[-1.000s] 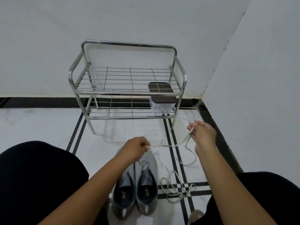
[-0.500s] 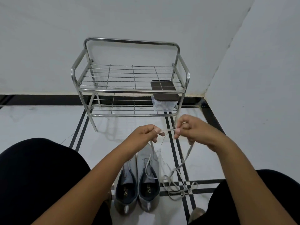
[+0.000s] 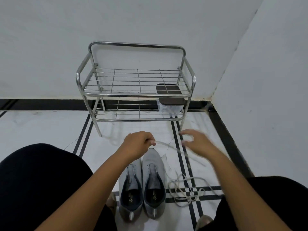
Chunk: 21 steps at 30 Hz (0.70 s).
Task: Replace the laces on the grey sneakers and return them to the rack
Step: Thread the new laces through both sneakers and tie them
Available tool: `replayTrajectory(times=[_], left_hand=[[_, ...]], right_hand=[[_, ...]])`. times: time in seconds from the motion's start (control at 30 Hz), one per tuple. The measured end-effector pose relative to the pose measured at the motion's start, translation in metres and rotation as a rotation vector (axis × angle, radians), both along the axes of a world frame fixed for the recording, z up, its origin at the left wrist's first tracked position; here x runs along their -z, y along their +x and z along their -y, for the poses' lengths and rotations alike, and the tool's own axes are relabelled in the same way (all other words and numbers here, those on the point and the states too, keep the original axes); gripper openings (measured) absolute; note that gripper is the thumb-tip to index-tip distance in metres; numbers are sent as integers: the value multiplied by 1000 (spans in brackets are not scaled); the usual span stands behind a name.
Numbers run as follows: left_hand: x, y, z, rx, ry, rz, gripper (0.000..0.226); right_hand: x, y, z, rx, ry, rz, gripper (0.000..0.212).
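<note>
Two grey sneakers [image 3: 154, 165] stand side by side on the floor between my knees, toes toward the rack; their eyelets look unlaced. My left hand [image 3: 138, 145] hovers above the toes and pinches one end of a pale flat lace [image 3: 168, 147]. The lace runs right and down, passing under my right hand [image 3: 196, 142]. That hand is motion-blurred, thumb and finger curled into a ring; whether it holds the lace is unclear. A loose tangle of lace [image 3: 186, 192] lies on the floor right of the sneakers.
A two-shelf steel wire rack [image 3: 93, 77] stands against the back wall. A clear container with a brown lid [image 3: 170, 101] sits at the right end of its lower shelf. A side wall closes in on the right. My knees in black flank the sneakers.
My hands, close together on the lace half a second ago, have parted. The right hand swept right and is blurred. The lace between them now slants down to the right.
</note>
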State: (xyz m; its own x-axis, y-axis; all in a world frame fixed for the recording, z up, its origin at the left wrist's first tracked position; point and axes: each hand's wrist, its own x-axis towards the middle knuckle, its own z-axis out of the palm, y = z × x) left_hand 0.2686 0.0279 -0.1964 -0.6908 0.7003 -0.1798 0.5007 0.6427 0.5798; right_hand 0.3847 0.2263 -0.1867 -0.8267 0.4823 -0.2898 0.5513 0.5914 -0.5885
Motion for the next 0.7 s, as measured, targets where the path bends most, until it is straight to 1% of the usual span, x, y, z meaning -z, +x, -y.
replayTrajectory(times=[0.03, 0.07, 0.1, 0.2, 0.27, 0.3, 0.33, 0.43, 0.47, 0.5, 0.53, 0.57, 0.6, 0.63, 0.67, 0.7], left_hand=[[1, 2, -2, 18, -14, -9, 21], [3, 3, -3, 32, -30, -17, 21], [4, 4, -3, 39, -45, -23, 21], [10, 3, -1, 31, -73, -35, 20], [16, -1, 2, 3, -72, -44, 17], [19, -4, 4, -18, -75, -53, 16], [21, -8, 7, -43, -81, -61, 16], [26, -18, 15, -116, -98, -81, 20], [27, -20, 16, -128, -105, -89, 21], [28, -21, 17, -133, -114, -90, 23], [30, -21, 16, -129, -118, -87, 25], [31, -20, 15, -119, -115, -83, 26], [33, -18, 14, -108, -108, -84, 25], [34, -17, 13, -93, -100, -93, 23], [35, -15, 12, -79, -98, -105, 21], [36, -13, 11, -71, -100, -121, 19]], right_hand=[[8, -8, 20, -140, -116, -31, 39], [18, -14, 35, -222, -177, -38, 37], [27, -19, 44, -251, -209, -53, 32], [43, -27, 51, -230, -237, -113, 8], [46, -29, 44, -196, -201, -99, 7], [46, -29, 38, -155, -145, -70, 8], [45, -28, 30, -103, -38, -28, 9], [39, -21, 7, 83, 404, 122, 12], [38, -19, 1, 147, 472, 153, 13], [38, -17, -3, 193, 492, 191, 13], [39, -16, -4, 195, 489, 240, 13], [40, -17, -2, 148, 464, 286, 15], [42, -19, 3, 68, 407, 307, 23], [44, -20, 11, -15, 293, 272, 34], [46, -23, 21, -80, 130, 195, 45], [48, -25, 34, -123, -23, 101, 50]])
